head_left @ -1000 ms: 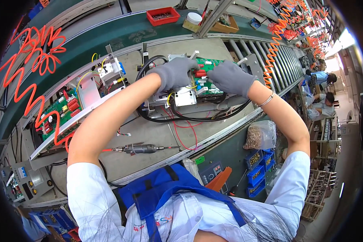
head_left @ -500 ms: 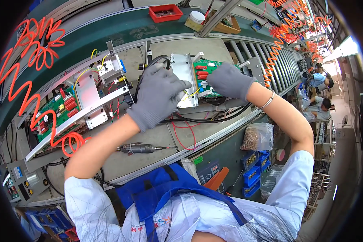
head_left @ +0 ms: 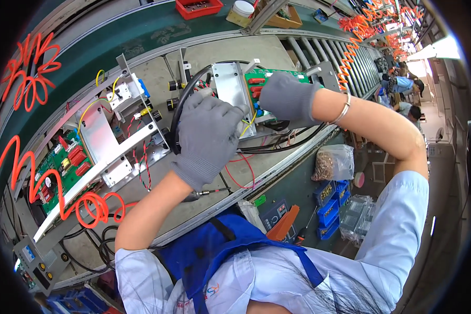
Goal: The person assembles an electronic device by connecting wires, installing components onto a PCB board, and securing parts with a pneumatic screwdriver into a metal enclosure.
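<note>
My left hand (head_left: 206,133), in a grey knit glove, is closed with fingers curled beside the left edge of a silver metal plate (head_left: 229,83). A thick black cable (head_left: 176,118) runs past its far side. My right hand (head_left: 288,97), gloved alike, is closed over a green circuit board (head_left: 298,76) with red components (head_left: 256,81). Its fingertips point at the board's near left part, where a yellow-green wire (head_left: 250,125) comes out between the hands. What either hand grips is hidden. Partly covered by my left forearm, a power screwdriver (head_left: 206,193) lies on the bench.
Another open chassis (head_left: 102,133) with a circuit board stands at left, under a coiled orange hose (head_left: 18,157). Rollers (head_left: 324,57) lead away at right. Blue bins (head_left: 328,214), a bag of small parts (head_left: 332,163) and a red tray (head_left: 198,8) lie around.
The view has shifted, so the bench things sit differently in it. My left fingers are more curled, and my left forearm now covers most of the screwdriver. My right hand stays at the board.
</note>
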`<state>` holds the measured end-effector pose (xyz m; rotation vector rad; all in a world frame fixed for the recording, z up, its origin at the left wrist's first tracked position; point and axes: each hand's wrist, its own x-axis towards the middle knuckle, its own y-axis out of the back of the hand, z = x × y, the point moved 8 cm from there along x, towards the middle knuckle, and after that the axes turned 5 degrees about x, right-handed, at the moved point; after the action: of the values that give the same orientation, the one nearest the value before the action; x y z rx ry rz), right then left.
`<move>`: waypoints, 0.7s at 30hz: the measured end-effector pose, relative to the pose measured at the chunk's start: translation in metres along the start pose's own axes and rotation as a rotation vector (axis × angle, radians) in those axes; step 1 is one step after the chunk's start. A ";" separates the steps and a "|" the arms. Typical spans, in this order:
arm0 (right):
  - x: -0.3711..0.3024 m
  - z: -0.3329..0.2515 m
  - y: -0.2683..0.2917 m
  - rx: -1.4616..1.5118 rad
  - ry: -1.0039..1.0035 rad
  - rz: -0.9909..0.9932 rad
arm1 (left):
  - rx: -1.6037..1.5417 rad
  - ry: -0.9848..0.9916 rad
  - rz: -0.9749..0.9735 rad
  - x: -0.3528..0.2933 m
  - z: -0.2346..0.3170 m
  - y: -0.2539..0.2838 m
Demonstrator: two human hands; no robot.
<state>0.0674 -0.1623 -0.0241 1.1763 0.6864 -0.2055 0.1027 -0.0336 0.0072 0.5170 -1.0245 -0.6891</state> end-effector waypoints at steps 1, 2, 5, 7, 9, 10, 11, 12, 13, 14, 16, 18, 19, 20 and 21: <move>0.002 -0.002 -0.001 -0.038 -0.011 -0.074 | 0.018 0.006 0.002 -0.002 -0.002 -0.001; 0.001 -0.002 -0.005 -0.031 -0.015 -0.068 | 0.038 0.012 0.004 -0.003 -0.002 -0.001; -0.006 -0.001 -0.003 -0.044 -0.027 0.009 | 0.043 0.015 0.081 -0.003 0.010 0.016; -0.012 0.004 -0.009 -0.032 -0.061 0.102 | 0.027 -0.063 0.082 -0.021 0.049 0.020; -0.016 0.000 -0.004 -0.017 -0.112 0.125 | -0.118 -0.117 0.147 -0.041 0.096 0.000; -0.017 -0.003 -0.006 -0.019 -0.102 0.146 | -0.164 -0.110 0.070 -0.042 0.113 -0.021; -0.023 0.002 -0.012 0.020 -0.164 0.203 | -0.215 -0.109 -0.008 -0.042 0.127 -0.039; -0.025 0.007 -0.016 0.055 -0.222 0.269 | -0.188 -0.114 -0.007 -0.038 0.129 -0.046; -0.030 0.012 -0.025 0.165 -0.317 0.241 | -0.325 -0.016 0.075 -0.027 0.119 -0.046; -0.039 0.009 -0.034 0.157 -0.317 0.263 | -0.464 0.079 0.158 -0.015 0.106 -0.046; -0.078 0.018 -0.039 0.524 -0.365 0.740 | -0.522 0.276 0.176 0.032 0.076 -0.024; -0.075 0.013 -0.048 0.732 -0.422 0.710 | -0.416 0.089 0.372 0.082 0.056 0.003; -0.082 0.004 -0.039 0.767 -0.432 0.834 | -0.389 0.093 0.375 0.078 0.058 -0.004; -0.092 -0.003 -0.031 0.793 -0.448 0.958 | -0.438 0.092 0.256 0.081 0.065 -0.035; -0.099 -0.003 -0.049 0.773 -0.531 0.995 | -0.485 0.093 0.131 0.086 0.075 -0.063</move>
<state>-0.0348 -0.1983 -0.0040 1.9580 -0.5426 0.0841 0.0475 -0.1443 0.0478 0.0577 -0.7602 -0.7580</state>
